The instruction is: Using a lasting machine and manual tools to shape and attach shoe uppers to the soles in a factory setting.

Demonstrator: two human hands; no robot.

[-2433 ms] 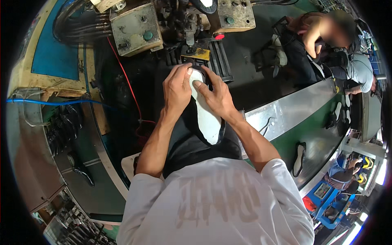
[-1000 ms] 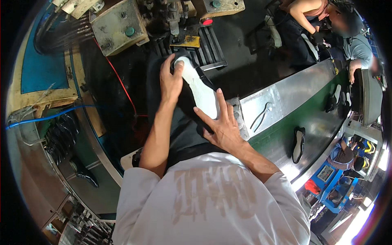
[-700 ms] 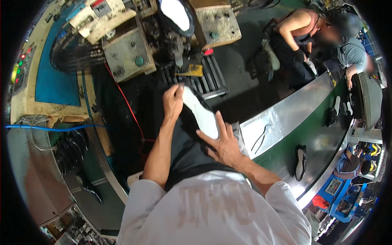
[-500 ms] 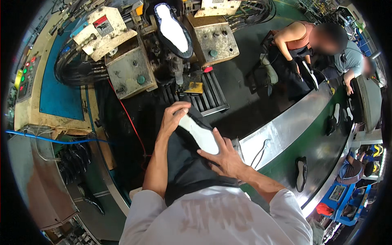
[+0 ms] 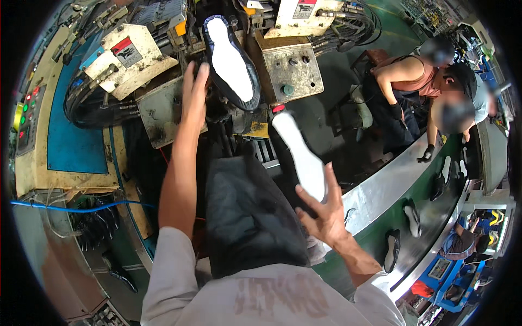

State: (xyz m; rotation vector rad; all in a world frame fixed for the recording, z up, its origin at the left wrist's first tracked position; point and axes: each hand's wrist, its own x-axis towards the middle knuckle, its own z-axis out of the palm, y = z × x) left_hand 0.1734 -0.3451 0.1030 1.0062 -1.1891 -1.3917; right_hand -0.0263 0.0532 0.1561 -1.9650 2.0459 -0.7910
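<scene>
My right hand (image 5: 328, 214) grips the wide lower end of a black shoe upper with a white bottom (image 5: 300, 155), holding it tilted over the floor right of my lap. The narrow end of that shoe points up and away. My left hand (image 5: 194, 89) is stretched forward to the machine with fingers extended and nothing visible in it. Just right of its fingers, a second black shoe upper (image 5: 232, 62), white underside facing up and edge gathered around it, sits mounted on the machine. Whether my fingertips touch that shoe, I cannot tell.
Control boxes (image 5: 293, 68) with knobs flank the mounted shoe. A green conveyor belt (image 5: 375, 233) with a metal edge curves along my right, carrying several shoes. Two co-workers (image 5: 408, 81) sit beyond it. A button panel (image 5: 27, 117) and a blue hose (image 5: 81, 205) are at left.
My left hand let go of the shoe and reached forward to the machine. The right hand carried the shoe from my lap to the right. Another shoe shows on the belt.
</scene>
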